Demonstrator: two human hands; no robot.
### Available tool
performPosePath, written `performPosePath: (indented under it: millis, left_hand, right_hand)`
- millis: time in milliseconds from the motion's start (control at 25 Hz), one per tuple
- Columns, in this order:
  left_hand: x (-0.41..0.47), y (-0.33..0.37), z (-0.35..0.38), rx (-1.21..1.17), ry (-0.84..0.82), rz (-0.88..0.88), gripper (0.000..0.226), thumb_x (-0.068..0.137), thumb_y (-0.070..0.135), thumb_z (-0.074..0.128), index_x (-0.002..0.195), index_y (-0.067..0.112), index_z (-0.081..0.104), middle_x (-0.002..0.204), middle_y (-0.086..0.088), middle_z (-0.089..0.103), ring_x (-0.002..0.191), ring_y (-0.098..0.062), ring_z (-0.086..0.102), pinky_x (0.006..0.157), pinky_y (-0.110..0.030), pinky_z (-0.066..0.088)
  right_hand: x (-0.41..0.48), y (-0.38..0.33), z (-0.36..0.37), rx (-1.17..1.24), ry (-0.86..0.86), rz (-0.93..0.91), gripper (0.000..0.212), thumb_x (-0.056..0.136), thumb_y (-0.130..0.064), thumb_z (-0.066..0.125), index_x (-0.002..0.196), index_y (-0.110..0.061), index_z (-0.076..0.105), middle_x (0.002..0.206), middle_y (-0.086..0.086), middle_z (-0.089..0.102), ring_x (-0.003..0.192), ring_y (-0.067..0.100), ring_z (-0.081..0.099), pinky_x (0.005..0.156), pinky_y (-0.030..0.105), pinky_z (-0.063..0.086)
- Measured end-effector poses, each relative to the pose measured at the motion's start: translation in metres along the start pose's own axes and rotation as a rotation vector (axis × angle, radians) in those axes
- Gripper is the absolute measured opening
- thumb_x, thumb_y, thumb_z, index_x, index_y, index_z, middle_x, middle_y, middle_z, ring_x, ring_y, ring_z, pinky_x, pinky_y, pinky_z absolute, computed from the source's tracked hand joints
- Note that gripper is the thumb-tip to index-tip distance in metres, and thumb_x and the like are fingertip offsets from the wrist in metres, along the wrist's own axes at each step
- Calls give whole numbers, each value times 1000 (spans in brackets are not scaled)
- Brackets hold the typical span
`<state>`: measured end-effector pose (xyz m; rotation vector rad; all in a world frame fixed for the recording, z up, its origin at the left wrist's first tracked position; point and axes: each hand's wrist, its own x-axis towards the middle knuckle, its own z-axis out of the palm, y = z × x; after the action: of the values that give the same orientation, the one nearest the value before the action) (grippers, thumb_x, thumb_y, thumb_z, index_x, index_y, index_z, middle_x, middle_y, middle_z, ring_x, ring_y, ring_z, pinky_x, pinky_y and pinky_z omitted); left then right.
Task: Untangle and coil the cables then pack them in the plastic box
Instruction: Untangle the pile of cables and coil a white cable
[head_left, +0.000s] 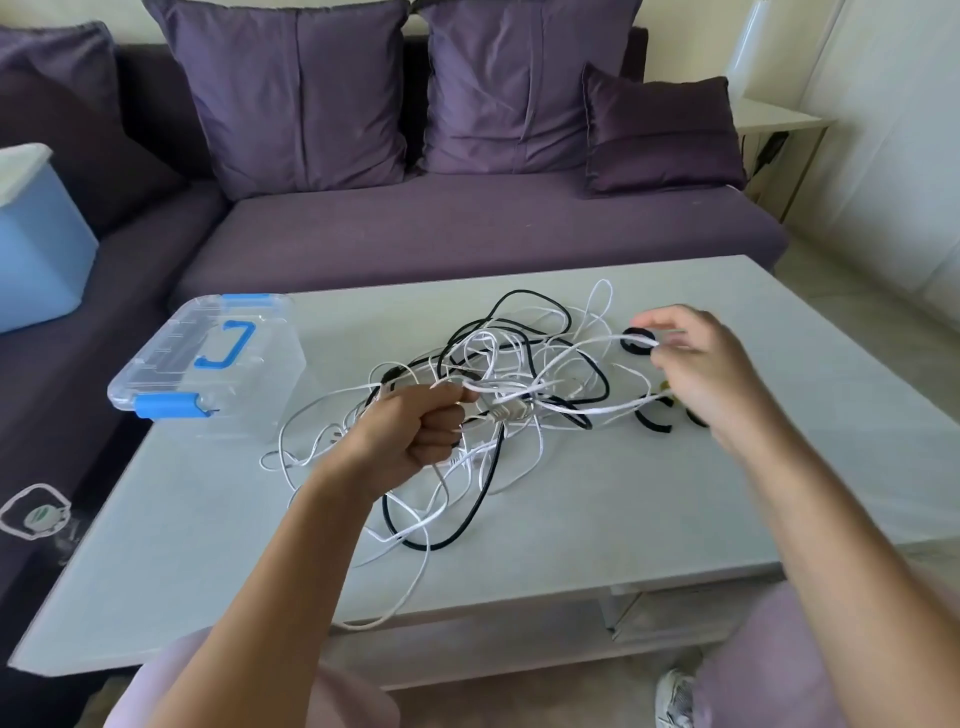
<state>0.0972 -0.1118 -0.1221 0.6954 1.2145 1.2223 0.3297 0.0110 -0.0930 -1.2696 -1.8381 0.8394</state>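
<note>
A tangle of white cables (511, 364) and a black cable (470, 522) lies in the middle of the pale table (675, 493). My left hand (415, 431) is a fist closed on white cable strands, lifted just above the heap. My right hand (701, 364) pinches a white cable loop at its far end and holds it stretched to the right. A clear plastic box (208, 364) with blue handle and latches stands shut at the table's left. Black strap rings (640, 342) lie by my right hand.
A purple sofa (467, 223) with cushions runs behind the table. A blue bin (36, 244) with a white lid sits on the sofa at left. One white cable end hangs over the table's near edge. My knees and a shoe show below.
</note>
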Motion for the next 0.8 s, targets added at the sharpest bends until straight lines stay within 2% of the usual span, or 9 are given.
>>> performPosePath:
  millis: [120, 240, 320, 400, 480, 560, 600, 680, 800]
  left_hand:
    - [-1, 2, 7, -68, -43, 9, 25, 100, 15, 30, 88, 12, 52, 49, 11, 14, 38, -1, 11, 33, -13, 10]
    - [-6, 0, 13, -119, -78, 15, 25, 100, 15, 29, 91, 16, 53, 56, 8, 7, 45, -6, 5, 32, -12, 9]
    - [-7, -2, 17, -150, -84, 44, 26, 100, 16, 30, 93, 17, 54, 56, 7, 7, 46, -7, 4, 33, -12, 8]
    - [-7, -4, 19, -170, -95, 73, 22, 98, 17, 33, 98, 17, 55, 56, 8, 7, 46, -7, 4, 34, -13, 7]
    - [-8, -5, 20, -177, -145, 76, 21, 91, 21, 39, 104, 18, 56, 52, 9, 10, 45, -6, 5, 36, -14, 6]
    - [-9, -5, 18, -83, -181, 72, 25, 92, 22, 40, 108, 15, 58, 45, 10, 21, 42, -5, 8, 35, -14, 8]
    - [-9, -6, 16, 27, -152, 84, 27, 96, 23, 39, 110, 12, 59, 44, 7, 31, 41, -5, 11, 35, -13, 11]
    - [-8, -6, 12, 254, -19, 158, 32, 101, 25, 37, 110, 12, 65, 52, 0, 50, 40, -6, 18, 36, -15, 17]
    - [-9, -4, 11, 314, 48, 255, 35, 102, 24, 35, 109, 12, 67, 65, -4, 60, 42, -7, 21, 38, -15, 19]
  right_hand:
    - [-32, -19, 33, 15, -35, -412, 21, 80, -9, 53, 92, -16, 69, 98, -6, 63, 95, 3, 56, 88, 16, 42]
    - [-55, -32, 59, -23, 15, -548, 11, 79, -24, 69, 77, -14, 70, 76, -5, 62, 74, 6, 55, 70, 15, 41]
    - [-65, -28, 72, -59, -21, -382, 25, 81, -30, 72, 68, -9, 68, 59, 0, 59, 56, 8, 48, 57, 17, 40]
    - [-70, -24, 82, 12, -174, -110, 27, 85, -34, 68, 74, -9, 70, 62, 6, 66, 53, 16, 57, 59, 31, 52]
    - [-69, -22, 87, 359, -231, 119, 15, 86, -27, 67, 85, -12, 70, 76, 5, 71, 65, 21, 66, 64, 36, 58]
    - [-62, -26, 86, 755, -216, 264, 10, 87, -8, 64, 95, -5, 67, 80, 11, 65, 69, 22, 61, 64, 27, 55]
    - [-58, -26, 82, 828, -215, 296, 12, 86, -2, 62, 97, -1, 66, 78, 14, 62, 68, 22, 58, 63, 25, 52]
    - [-54, -27, 71, 726, -306, 295, 9, 87, -4, 61, 93, -2, 67, 69, 14, 64, 61, 21, 60, 61, 25, 47]
    - [-55, -30, 48, 478, -557, 323, 15, 94, -17, 55, 102, -7, 64, 75, 16, 72, 62, 21, 68, 58, 22, 54]
